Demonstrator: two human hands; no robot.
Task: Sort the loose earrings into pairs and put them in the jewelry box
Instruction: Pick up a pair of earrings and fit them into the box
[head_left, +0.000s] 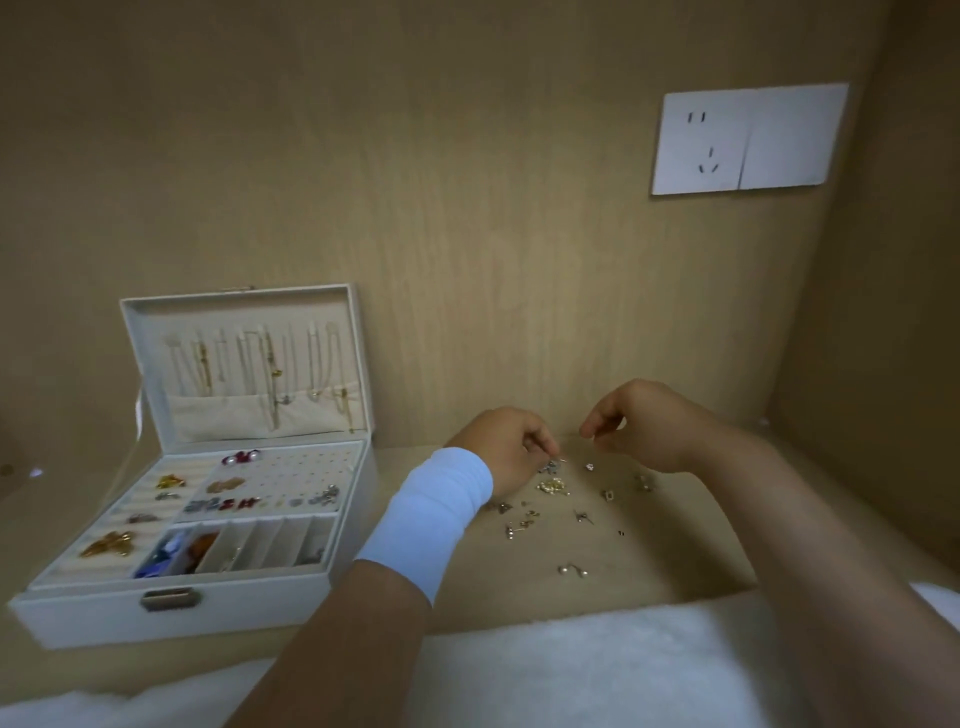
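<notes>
Several loose earrings (553, 487) lie scattered on the wooden surface right of the middle, small gold and silver pieces. My left hand (511, 447), with a white wristband, pinches a small silver earring (557, 462) at the top of the pile. My right hand (644, 423) hovers just above and to the right with curled fingers; whether it holds anything is hidden. The white jewelry box (171, 618) stands open at the left, with earrings on its stud panel and in its ring rolls and compartments, necklaces hanging in the lid.
A wooden back wall rises behind the surface with a white socket plate (748, 137) at upper right. A side wall closes the right. Soft white fabric (571, 670) runs along the near edge.
</notes>
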